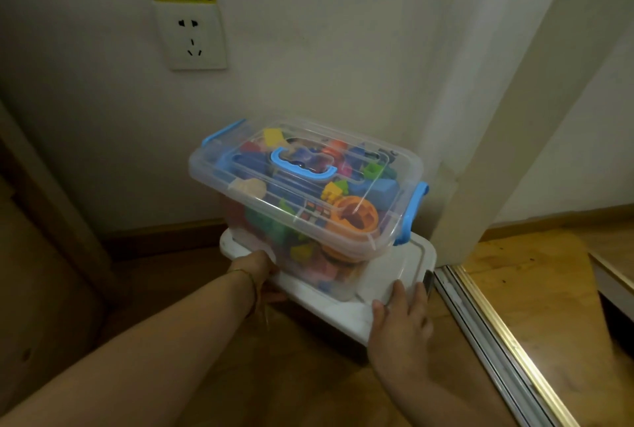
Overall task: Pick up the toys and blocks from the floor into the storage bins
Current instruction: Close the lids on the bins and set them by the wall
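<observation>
A clear storage bin (pixel 374 220) with a blue handle and blue side latches has its lid on and is packed with colourful blocks and toys. It stands on the white lid of a larger bin (pixel 394 272) that sits on the floor against the wall. My left hand (pixel 257 270) grips the front left edge of the white bin, fingers on top and thumb under the rim. My right hand (pixel 401 318) rests on the front right corner of that lid, fingers laid fairly straight over it.
A wall with a power socket (pixel 190 35) under a yellow label rises right behind the bins. A white door frame (pixel 480 152) stands to the right, with a metal sliding-door track (pixel 487 330) on the wooden floor. Dark furniture (pixel 41 255) stands at the left.
</observation>
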